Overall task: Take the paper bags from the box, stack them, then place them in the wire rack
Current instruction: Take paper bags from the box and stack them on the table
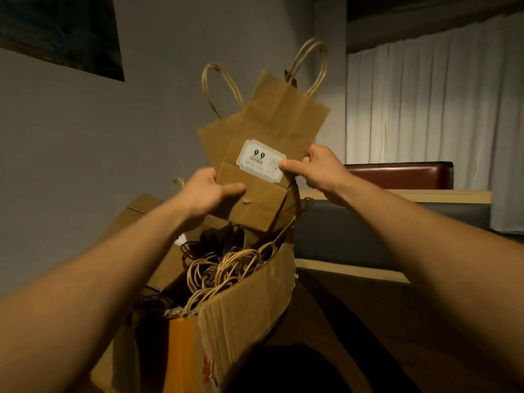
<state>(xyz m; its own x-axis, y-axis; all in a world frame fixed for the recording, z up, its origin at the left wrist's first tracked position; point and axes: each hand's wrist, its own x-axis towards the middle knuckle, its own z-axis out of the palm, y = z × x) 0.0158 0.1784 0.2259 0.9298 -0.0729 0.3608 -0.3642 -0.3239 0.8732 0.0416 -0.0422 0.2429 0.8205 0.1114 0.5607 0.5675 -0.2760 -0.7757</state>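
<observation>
1. Nearest to me is the cardboard box (243,307), its corrugated flap torn and ragged at the edge, with a tangle of twisted-paper handles (226,270) from the bags inside.
2. Above it I hold two flat kraft paper bags (263,154), one behind the other and skewed to the left. My left hand (211,191) grips the lower left edge with the thumb across the front; my right hand (314,168) pinches the right edge, thumb on the white label (261,160).
3. To stack them well, I judge I should slide the rear bag until edges and handles line up, keeping both thumbs pressing so the smooth paper does not slip (thin paper creases easily).
4. No wire rack shows in view; placing comes later.
</observation>
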